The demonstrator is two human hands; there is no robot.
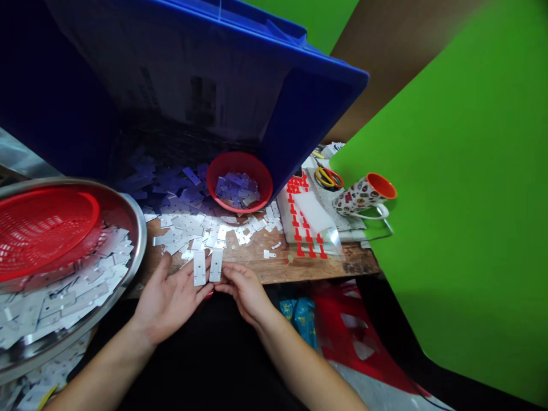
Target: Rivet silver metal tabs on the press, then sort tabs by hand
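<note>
My left hand (169, 297) lies palm up at the near edge of the wooden table (299, 265), fingers spread, with a small white metal plate (199, 268) resting on its fingertips. My right hand (242, 288) pinches a second white plate (216, 264) right beside the first, the two plates side by side and nearly touching. Just beyond the hands a heap of several similar white plates (192, 225) covers the table.
A red bowl (240, 181) with plates sits under a tilted blue crate (205, 74). At left a large steel basin (128, 240) holds plates and a red basket (43, 228). A sheet with red stickers (306, 220), scissors (329, 177) and a patterned mug (363, 195) lie right.
</note>
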